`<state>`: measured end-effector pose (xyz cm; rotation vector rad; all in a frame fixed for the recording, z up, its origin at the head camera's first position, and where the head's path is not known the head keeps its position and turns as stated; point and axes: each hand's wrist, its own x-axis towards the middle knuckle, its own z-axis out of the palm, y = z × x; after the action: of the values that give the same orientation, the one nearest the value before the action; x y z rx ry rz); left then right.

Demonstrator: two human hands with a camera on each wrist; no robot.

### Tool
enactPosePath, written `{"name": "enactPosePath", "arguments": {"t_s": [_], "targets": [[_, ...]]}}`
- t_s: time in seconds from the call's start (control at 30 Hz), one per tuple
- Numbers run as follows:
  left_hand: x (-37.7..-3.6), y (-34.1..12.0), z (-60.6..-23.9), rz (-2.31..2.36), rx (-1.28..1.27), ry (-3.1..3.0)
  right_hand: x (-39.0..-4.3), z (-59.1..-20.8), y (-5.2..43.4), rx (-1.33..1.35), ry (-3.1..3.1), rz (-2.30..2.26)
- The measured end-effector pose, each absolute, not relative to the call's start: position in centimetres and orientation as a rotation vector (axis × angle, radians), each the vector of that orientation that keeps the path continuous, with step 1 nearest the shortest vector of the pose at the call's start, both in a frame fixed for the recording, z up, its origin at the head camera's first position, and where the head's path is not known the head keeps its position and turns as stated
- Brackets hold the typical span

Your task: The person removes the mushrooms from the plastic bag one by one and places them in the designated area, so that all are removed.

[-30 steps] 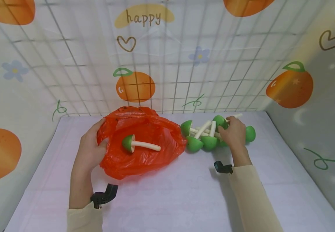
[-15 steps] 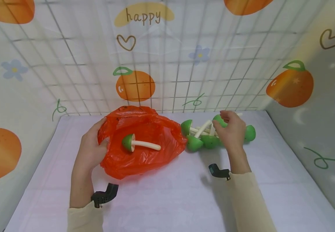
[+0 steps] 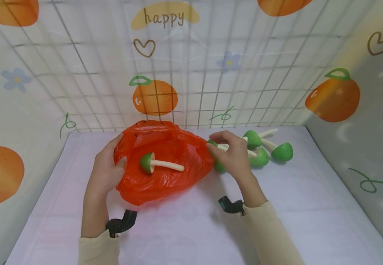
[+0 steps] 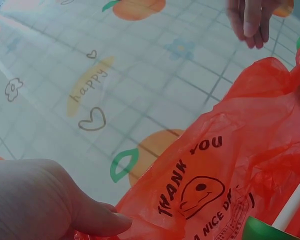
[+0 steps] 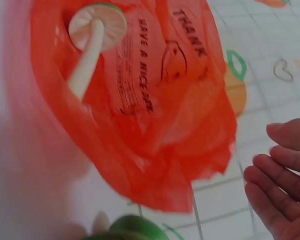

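Note:
A red plastic bag (image 3: 171, 184) lies with its mouth spread wide, and printed words show on it in both wrist views. My left hand (image 3: 103, 171) grips the bag's left edge, thumb on the near side. On the red plastic lies a toy mushroom (image 3: 147, 163) with a green cap and a white stem. Just off the bag's right edge, my right hand (image 3: 232, 154) hovers with nothing in it; its fingers look loosely extended in the right wrist view. Behind and beneath this hand is a pile of similar green mushrooms (image 3: 259, 158), partly hidden by it.
At the right end of the pile, another mushroom (image 3: 282, 152) rests on the white tabletop (image 3: 178, 232). A white wire grid (image 3: 208, 95) behind a printed cloth closes off the back. Side walls stand left and right.
My right hand has risen off the mushrooms and moved left to beside the bag, uncovering the mushrooms at the pile's right end. My left hand stays on the bag's edge.

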<state>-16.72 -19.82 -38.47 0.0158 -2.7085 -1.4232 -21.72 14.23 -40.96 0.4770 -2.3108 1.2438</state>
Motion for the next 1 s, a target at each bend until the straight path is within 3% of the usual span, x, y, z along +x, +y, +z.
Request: {"name": "enactPosePath", "arguments": {"t_s": [0.67,1.0], "targets": [[-16.8,-19.9,-38.6,-1.433,0.007,-2.702,-21.4,-45.0,8.4,0.567,-2.523,1.365],[-16.8,-20.0,-38.8,-1.421,-0.01,-2.686,-22.2,-47.3,6.8,0.415,-2.744,1.277]]}}
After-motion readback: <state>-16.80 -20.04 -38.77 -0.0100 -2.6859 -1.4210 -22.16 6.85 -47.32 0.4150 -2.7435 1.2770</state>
